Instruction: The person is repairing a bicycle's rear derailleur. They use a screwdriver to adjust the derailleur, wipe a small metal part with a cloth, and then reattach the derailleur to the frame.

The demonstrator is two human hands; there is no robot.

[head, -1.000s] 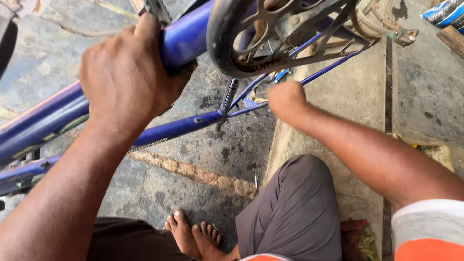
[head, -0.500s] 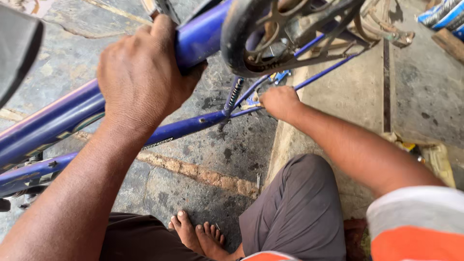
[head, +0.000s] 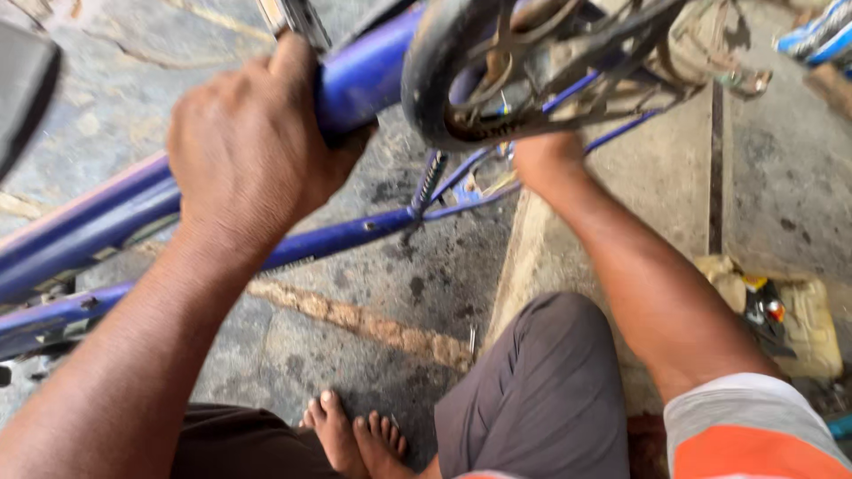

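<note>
head view: your left hand [head: 253, 155] is clenched around the blue frame tube [head: 98, 222] of the bicycle lying over the stone floor [head: 355, 302], so hold that grip firm to stop the frame rocking. your right hand [head: 546, 160] reaches under the wheel [head: 444, 80] near the thin stays [head: 479, 195]; i can't tell whether it's closed on anything. work slowly there, fingers clear of the spokes. bare feet [head: 355, 435] sit below.
</note>
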